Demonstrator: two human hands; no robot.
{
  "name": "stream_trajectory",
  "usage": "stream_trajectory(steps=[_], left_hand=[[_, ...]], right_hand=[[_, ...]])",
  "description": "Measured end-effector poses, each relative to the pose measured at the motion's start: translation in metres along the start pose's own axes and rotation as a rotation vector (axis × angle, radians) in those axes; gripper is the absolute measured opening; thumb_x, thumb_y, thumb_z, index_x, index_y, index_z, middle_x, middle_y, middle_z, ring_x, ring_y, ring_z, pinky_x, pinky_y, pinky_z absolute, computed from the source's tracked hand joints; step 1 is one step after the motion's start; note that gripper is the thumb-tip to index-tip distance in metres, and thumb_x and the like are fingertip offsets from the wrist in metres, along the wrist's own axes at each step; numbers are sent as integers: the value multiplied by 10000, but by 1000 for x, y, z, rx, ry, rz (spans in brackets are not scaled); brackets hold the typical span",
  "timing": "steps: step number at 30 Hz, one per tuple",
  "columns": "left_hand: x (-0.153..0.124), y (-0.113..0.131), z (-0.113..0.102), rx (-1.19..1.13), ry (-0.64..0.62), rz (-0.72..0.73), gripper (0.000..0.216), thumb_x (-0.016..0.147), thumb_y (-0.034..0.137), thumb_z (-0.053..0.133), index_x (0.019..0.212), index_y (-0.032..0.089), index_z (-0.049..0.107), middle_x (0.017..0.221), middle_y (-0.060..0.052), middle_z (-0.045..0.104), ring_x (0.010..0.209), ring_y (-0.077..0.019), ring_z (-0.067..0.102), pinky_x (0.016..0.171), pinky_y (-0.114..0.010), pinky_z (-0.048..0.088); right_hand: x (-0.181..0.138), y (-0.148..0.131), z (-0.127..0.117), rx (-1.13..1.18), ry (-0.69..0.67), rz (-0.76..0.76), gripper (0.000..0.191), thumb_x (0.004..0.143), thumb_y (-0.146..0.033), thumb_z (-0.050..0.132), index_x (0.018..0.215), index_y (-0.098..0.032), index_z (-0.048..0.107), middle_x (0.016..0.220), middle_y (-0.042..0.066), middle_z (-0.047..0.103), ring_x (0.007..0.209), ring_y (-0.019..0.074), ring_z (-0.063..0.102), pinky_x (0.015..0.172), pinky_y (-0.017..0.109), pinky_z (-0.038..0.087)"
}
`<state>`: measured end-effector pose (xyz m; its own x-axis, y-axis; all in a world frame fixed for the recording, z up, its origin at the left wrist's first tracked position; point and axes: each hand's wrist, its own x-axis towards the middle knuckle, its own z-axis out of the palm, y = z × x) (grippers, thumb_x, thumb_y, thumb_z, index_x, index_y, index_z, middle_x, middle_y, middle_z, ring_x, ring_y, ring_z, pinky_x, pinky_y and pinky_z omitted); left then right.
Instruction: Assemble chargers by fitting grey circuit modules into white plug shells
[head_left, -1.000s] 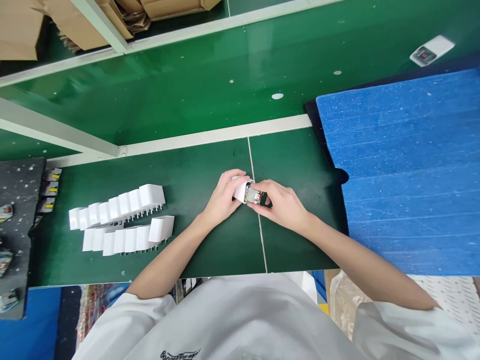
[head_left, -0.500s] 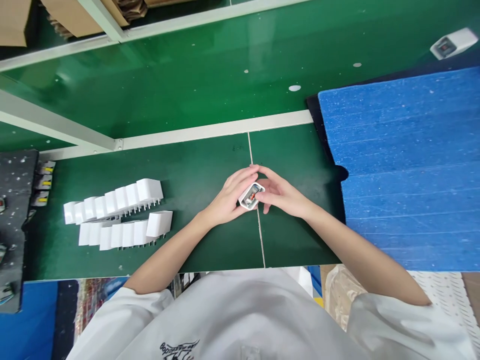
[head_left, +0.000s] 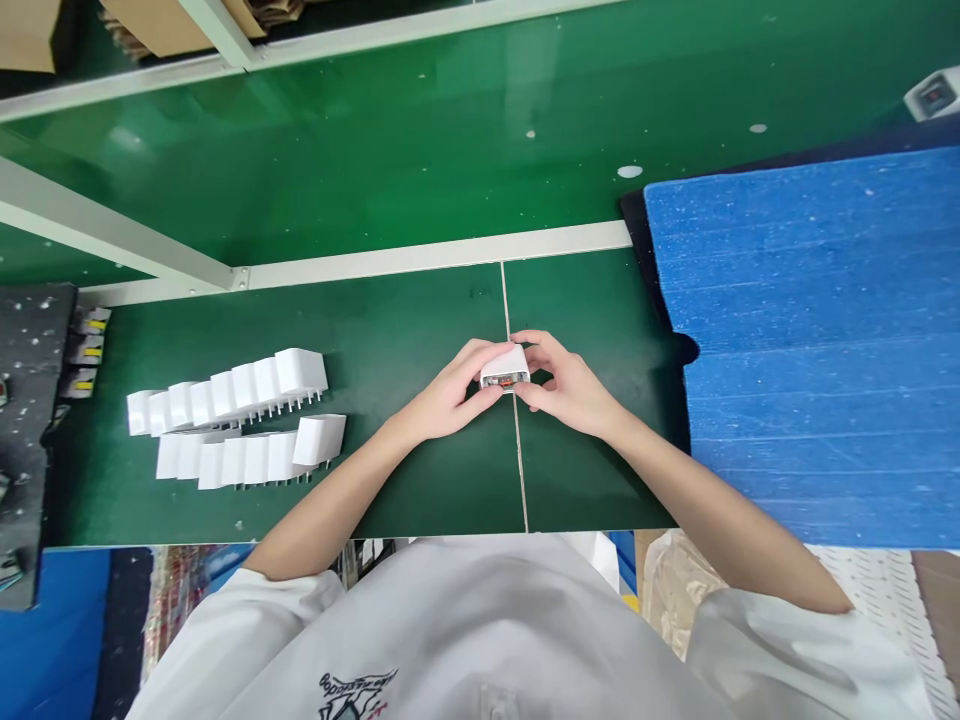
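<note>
green table, one white casing pinched between two hands

green table (head_left: 592, 480) runs across the middle of the frame, split by a pale seam (head_left: 520, 470). just left of and over that seam, at the centre of the frame, sits the white casing (head_left: 505, 359), its open end facing the bottom of the frame. an orange-tinted inner part (head_left: 505, 381) shows in the opening. the left hand (head_left: 469, 387) grips the casing from the left, fingers across its top and thumb by the lower corner; the right hand (head_left: 556, 378) has its thumb at the right corner of the opening and its fingers curled behind.

two rows of white casings stand at the left of the frame: an upper row (head_left: 225, 393) and a lower row (head_left: 247, 460), with pins showing beneath them. a blue sheet (head_left: 810, 350) fills the right.

as a judgement, uneven thumb pressure on one corner could leave the inner part crooked; how deep it sits, i cannot tell. smooth plastic might also slip if either hand eases first. the left forearm (head_left: 352, 480) lies near the tilted end piece (head_left: 320, 440) of the lower row, so a careless elbow swing could topple it.
</note>
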<state>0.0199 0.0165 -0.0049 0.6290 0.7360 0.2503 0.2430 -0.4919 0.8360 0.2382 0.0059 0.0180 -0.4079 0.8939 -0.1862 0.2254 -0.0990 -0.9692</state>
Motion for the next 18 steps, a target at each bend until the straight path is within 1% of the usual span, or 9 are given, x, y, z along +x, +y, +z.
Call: stream_trajectory(steps=[3,5,7,10,12,15,18], left_hand=[[1,-1,1,-15,-9,23,438,1062,400,436,1481,272,437,1235,-115,585,1064,-220,602,891,-365,526],[1,0,3,-20,3,35,406,1066,394,413,1453,275,449,1201,-102,583,1075,-226,591,912,-379,521],[1,0,5,-18,18,34,378,1069,398,392,1420,278,465,1162,-90,580,1070,-231,582,917,-391,519],[0,2,7,-9,25,15,360,1074,415,356,1385,278,476,1122,-82,565,1049,-231,572,899,-388,522],[-2,2,7,-8,14,-12,371,1077,446,324,1373,278,471,1130,-83,550,1044,-226,569,891,-383,527],[-4,0,7,-23,-11,-53,396,1076,489,286,1366,277,453,1157,-89,525,1054,-225,571,873,-378,538],[-6,-2,7,-40,-17,-61,417,1072,513,278,1369,269,440,1162,-96,516,1075,-230,572,873,-381,543]], right_hand=[[-2,3,4,-195,45,-96,541,848,-294,589,1375,-210,502,953,42,691,794,191,656,651,324,567],[-3,4,8,-290,69,-131,539,871,-298,575,1398,-194,521,912,42,690,731,186,641,658,335,557],[-4,3,10,-336,70,-138,538,871,-297,574,1395,-175,542,898,51,695,711,193,636,652,340,549],[-3,2,9,-336,53,-123,525,841,-283,586,1350,-155,582,901,61,705,692,196,635,641,339,541],[-2,1,8,-330,43,-124,494,837,-291,594,1313,-164,608,888,56,704,685,194,629,631,329,531],[-2,2,6,-317,31,-149,448,864,-332,597,1286,-187,630,879,50,698,685,188,615,614,313,513],[-1,3,5,-285,17,-155,433,884,-362,602,1282,-195,642,917,54,702,690,181,600,608,308,505]])
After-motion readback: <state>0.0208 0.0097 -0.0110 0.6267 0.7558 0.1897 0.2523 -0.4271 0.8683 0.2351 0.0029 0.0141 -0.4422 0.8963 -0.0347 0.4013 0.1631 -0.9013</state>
